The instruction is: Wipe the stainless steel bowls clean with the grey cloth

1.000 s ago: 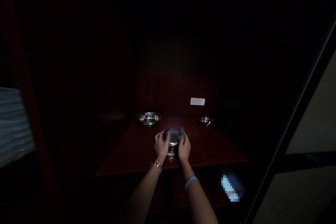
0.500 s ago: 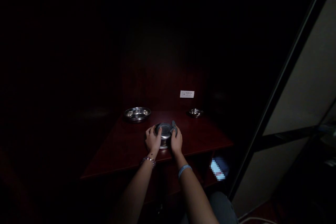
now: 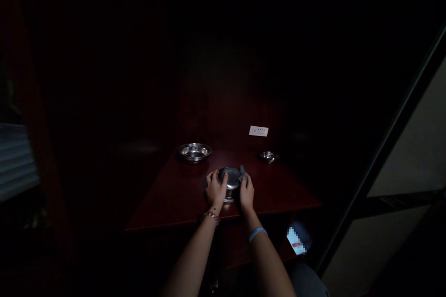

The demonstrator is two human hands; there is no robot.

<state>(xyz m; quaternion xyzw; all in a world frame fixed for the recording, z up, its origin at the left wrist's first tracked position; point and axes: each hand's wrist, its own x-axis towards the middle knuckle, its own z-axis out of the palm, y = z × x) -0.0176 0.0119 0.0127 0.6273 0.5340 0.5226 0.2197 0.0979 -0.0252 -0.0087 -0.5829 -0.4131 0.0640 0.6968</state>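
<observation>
- The left hand (image 3: 216, 190) is wrapped around the left side of a shiny metal bowl (image 3: 231, 190), with its thumb near the top.
- The right hand (image 3: 247, 192) holds a gray cloth (image 3: 242, 174) against the bowl's right side, so the two hands are apart with the bowl between them.
- The bowl looks upside down: its flat, dull bottom faces up and its wide rim is low.
- It is at the front part of a dark red table (image 3: 181, 199), but I cannot tell if it touches the wood.
- A beaded bracelet (image 3: 211, 216) is on the left wrist, and a blue band (image 3: 257, 232) is on the right arm.
- Farther back, a big round metal dish (image 3: 194, 153) sits on the left of the table.
- A small metal dish (image 3: 268, 157) sits at the back right.
- Above the table, a white socket plate (image 3: 258, 131) is on the dark red wall (image 3: 216, 123).
- Low on the right, there is a bright, blocky patch (image 3: 296, 240), too blurred to name.
</observation>
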